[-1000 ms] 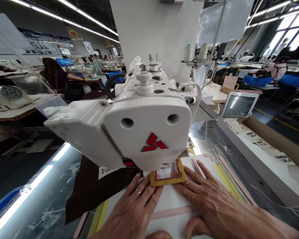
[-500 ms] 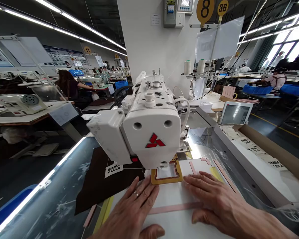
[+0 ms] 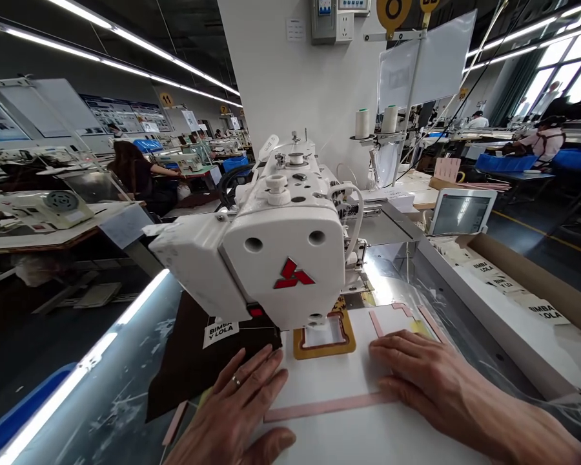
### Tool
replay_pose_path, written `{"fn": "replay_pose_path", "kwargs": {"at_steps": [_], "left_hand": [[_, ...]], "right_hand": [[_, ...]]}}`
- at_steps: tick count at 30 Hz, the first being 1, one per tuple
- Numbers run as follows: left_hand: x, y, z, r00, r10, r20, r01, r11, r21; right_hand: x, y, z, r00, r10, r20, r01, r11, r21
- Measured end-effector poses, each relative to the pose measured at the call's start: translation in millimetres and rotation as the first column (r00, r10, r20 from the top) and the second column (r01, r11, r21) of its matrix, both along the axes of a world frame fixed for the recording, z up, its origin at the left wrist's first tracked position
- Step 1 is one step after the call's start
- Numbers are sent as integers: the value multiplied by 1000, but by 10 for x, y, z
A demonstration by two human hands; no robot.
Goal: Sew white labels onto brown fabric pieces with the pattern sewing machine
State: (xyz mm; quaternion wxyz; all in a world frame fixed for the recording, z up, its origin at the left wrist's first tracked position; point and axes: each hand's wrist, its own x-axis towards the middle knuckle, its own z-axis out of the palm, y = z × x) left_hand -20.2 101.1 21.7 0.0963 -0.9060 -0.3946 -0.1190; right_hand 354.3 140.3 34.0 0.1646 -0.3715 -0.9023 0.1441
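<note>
A white sheet (image 3: 329, 439) with pink strips (image 3: 329, 407) lies on the bed of a white sewing machine (image 3: 285, 265). My left hand (image 3: 237, 407), a ring on one finger, rests flat on the sheet's left side, fingers stretched out and thumb apart. On the right side of the sheet, my right hand (image 3: 421, 371) lies palm down with its fingers extended. Between them, under the machine head, a yellow frame (image 3: 324, 352) sits on the sheet. Dark brown fabric (image 3: 184, 361) with a "BIMBA Y LOLA" label (image 3: 221, 332) lies beyond my left fingertips. The needle is hidden behind the head.
To the right, a long open box (image 3: 527, 284) holds several printed labels. A small screen (image 3: 462, 212) stands behind it. Thread cones (image 3: 363, 124) stand at the back. A blue bin (image 3: 29, 403) is at lower left. Other people sit at machines farther off.
My left hand has slid left and slightly down, away from the yellow frame. My right hand has shifted slightly right, its thumb drawn in. The view has tilted a little.
</note>
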Motion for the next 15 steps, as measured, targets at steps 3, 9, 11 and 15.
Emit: {"fn": "replay_pose_path", "kwargs": {"at_steps": [3,9,11,15], "left_hand": [[12,-34,-72,996,56,68,-53,998,-31],[-52,10,-177,997,53,57,-52,999,-14],[-110,73,-209,999,1,44,-3,1000,26],[-219,230,-293,990,-112,88,105,991,88]], "right_hand": [[-3,2,16,1000,-1,15,1,1000,-29],[-10,12,130,998,3,-62,-5,1000,-20],[64,8,223,994,-14,-113,18,999,40],[482,-4,497,951,-192,-242,240,953,186]]}}
